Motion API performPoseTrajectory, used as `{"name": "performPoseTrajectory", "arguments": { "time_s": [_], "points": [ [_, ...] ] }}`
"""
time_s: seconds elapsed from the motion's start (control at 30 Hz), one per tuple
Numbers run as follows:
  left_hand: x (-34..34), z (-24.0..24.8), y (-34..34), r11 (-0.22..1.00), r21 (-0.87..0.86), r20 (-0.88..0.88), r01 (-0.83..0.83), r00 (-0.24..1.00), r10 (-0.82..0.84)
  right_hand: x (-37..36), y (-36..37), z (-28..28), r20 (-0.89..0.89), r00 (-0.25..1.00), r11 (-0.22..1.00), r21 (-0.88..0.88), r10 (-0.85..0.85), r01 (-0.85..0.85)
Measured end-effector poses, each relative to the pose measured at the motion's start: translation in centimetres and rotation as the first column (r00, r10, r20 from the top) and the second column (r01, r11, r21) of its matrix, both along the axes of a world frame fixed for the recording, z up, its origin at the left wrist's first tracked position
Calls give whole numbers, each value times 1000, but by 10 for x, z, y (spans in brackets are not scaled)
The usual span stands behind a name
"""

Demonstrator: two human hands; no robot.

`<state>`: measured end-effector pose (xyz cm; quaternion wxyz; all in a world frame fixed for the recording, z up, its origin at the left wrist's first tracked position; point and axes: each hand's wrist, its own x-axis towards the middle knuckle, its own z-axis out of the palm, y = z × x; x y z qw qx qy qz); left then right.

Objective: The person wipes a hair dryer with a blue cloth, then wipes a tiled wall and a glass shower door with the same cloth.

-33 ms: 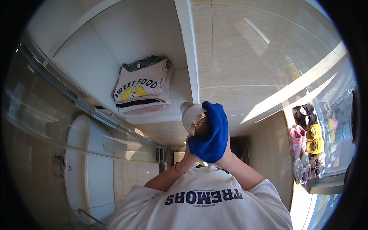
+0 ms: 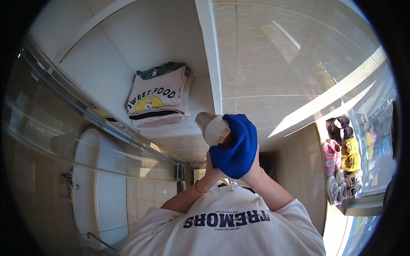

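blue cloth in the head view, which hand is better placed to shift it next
Right, probably: the right hand shows at the right edge of the blue cloth, while the left hand is nearer the pale object. The cloth hides much of both hands, so their grips are unclear.

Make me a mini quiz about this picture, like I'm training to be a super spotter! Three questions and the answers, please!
1. Pick one: what colour is the cloth held up with the pale tapered object?
A) red
B) blue
C) green

2. True or false: the folded clothes are lying inside the bathtub.

3. Fill the gap: right beside the pink shoes stand the ______ slippers with cartoon eyes.

Key:
1. B, blue.
2. False; they are stacked on the white shelf.
3. Yellow.
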<state>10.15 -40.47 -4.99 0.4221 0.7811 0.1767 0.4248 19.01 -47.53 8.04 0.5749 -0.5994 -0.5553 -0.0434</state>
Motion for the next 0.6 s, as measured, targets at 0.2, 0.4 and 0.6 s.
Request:
{"name": "performPoseTrajectory", "arguments": {
  "time_s": [0.2,0.4,0.6],
  "points": [
    [-13,18,-6,979,-205,-229,-11,973,-37,37,1,15,-137,916,896,-199,377,-398],
    [-20,27,-5,964,-3,-438,265,866,-239,102,11,-78,-691,443,594,-23,572,-804],
    [-30,6,14,917,-259,-171,303,920,-352,67,-16,-105,-263,750,790,94,606,-606]
  ]
}}
